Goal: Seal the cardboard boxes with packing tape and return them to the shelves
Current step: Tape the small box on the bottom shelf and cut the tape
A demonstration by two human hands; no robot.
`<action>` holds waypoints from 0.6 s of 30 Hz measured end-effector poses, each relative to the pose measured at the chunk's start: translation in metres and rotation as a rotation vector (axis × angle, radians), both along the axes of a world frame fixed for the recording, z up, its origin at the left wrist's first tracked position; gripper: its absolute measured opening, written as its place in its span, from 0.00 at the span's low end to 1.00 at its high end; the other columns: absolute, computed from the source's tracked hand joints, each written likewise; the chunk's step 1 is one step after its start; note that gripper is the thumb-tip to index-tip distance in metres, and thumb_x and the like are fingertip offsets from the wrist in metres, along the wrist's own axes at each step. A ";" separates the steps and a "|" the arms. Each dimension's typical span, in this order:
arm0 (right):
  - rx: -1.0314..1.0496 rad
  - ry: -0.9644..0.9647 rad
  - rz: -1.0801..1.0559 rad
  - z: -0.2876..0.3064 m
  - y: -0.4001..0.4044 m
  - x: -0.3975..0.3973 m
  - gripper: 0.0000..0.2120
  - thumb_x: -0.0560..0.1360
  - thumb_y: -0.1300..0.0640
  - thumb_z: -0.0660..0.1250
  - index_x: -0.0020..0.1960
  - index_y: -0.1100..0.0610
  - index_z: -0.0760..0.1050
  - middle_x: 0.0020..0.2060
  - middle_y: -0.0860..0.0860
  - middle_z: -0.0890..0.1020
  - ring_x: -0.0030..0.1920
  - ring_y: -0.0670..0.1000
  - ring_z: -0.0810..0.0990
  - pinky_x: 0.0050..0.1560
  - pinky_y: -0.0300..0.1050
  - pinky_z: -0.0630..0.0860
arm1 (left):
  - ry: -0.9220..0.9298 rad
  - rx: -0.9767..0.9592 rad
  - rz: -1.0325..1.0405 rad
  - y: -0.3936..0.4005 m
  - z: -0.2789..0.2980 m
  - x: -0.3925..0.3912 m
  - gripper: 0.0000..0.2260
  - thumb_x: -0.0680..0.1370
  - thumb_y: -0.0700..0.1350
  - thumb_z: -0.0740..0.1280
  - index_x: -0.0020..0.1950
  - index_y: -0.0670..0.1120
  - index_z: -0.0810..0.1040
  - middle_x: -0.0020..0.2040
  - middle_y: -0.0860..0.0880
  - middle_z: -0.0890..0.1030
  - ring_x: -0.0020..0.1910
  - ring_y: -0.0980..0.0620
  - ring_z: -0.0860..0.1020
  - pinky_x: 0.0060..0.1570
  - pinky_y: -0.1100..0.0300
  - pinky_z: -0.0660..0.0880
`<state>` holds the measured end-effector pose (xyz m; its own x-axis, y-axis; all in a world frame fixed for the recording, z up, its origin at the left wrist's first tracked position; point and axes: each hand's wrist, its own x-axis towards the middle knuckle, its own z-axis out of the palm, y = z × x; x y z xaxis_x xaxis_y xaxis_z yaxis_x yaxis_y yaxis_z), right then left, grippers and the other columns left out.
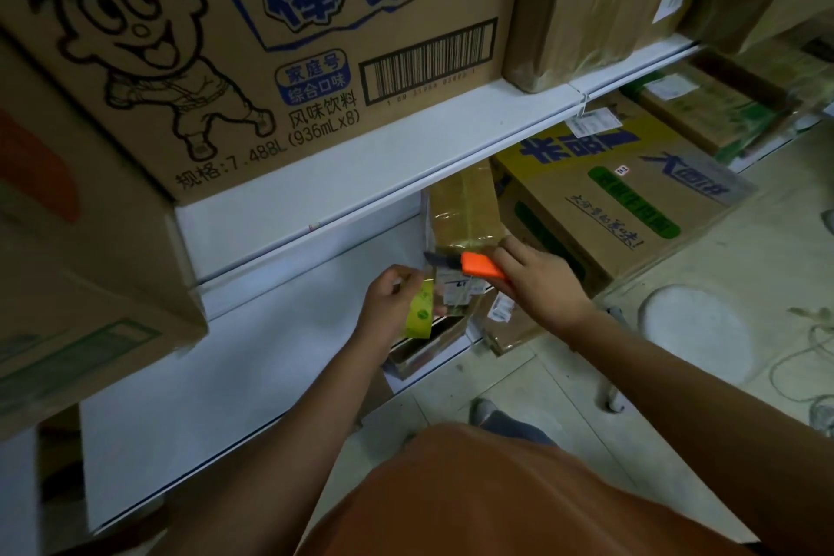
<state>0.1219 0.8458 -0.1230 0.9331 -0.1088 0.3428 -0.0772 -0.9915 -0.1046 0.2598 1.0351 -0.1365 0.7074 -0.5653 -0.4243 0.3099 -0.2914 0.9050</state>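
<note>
I am midway through sealing one carton. My left hand (395, 300) curls round the yellow-green roll of packing tape (420, 312), thumb and fingers clamped on it, and a clear strip runs from the roll up to the small cardboard box (467, 212), which stands at the front edge of the lower shelf (289, 321), just left of the yellow noodle carton (600, 203). My right hand (539, 280) grips an orange utility knife (483, 265), fingers closed round the handle, the dark blade pointing left at the taut strip between roll and box. The box already wears glossy tape across its upper face, so I judge the wrapping nearly done and the cut the step in hand. Left to do: sever the strip, press down the loose end, push the box back into the shelf. The big cartoon-printed drinks carton (271, 59) on the upper shelf (406, 144) looks shelved already; whether others need tape I cannot tell.
</note>
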 end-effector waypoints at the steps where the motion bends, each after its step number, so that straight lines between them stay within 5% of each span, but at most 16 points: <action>1: -0.032 -0.056 0.041 0.008 0.002 -0.008 0.17 0.81 0.46 0.59 0.61 0.57 0.73 0.50 0.55 0.80 0.40 0.55 0.81 0.32 0.47 0.78 | 0.010 -0.016 0.037 0.001 0.005 0.000 0.05 0.80 0.44 0.68 0.44 0.49 0.78 0.43 0.46 0.85 0.40 0.47 0.84 0.37 0.57 0.79; 4: -0.109 -0.218 0.081 0.051 0.007 -0.008 0.16 0.80 0.48 0.61 0.60 0.59 0.74 0.42 0.55 0.80 0.37 0.55 0.79 0.30 0.45 0.74 | 0.087 -0.130 0.042 0.001 0.025 -0.004 0.05 0.81 0.39 0.66 0.45 0.44 0.76 0.39 0.46 0.86 0.33 0.48 0.83 0.32 0.60 0.78; 8: -0.019 -0.237 0.057 0.126 0.006 0.025 0.25 0.81 0.40 0.56 0.62 0.61 0.73 0.45 0.55 0.81 0.40 0.52 0.78 0.34 0.44 0.71 | 0.104 -0.227 0.011 -0.004 0.053 -0.007 0.06 0.81 0.41 0.65 0.55 0.39 0.74 0.45 0.40 0.86 0.34 0.43 0.84 0.36 0.53 0.82; 11: -0.005 -0.199 0.080 0.164 -0.006 0.059 0.23 0.82 0.41 0.55 0.62 0.60 0.70 0.48 0.57 0.81 0.41 0.56 0.79 0.37 0.47 0.73 | 0.084 -0.262 0.034 -0.003 0.071 -0.007 0.06 0.81 0.40 0.65 0.55 0.37 0.74 0.44 0.39 0.86 0.32 0.43 0.83 0.33 0.54 0.82; 18: -0.195 -0.088 0.125 0.164 -0.024 0.117 0.22 0.81 0.41 0.55 0.62 0.56 0.75 0.55 0.54 0.78 0.53 0.58 0.75 0.51 0.53 0.69 | 0.045 -0.290 0.127 0.016 0.105 -0.020 0.04 0.82 0.41 0.64 0.51 0.40 0.75 0.45 0.38 0.86 0.31 0.42 0.82 0.32 0.58 0.79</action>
<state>0.2386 0.8214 0.0408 0.9007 0.0815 0.4268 0.0478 -0.9949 0.0889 0.2397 1.0511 -0.0318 0.7643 -0.5755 -0.2910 0.3690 0.0201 0.9292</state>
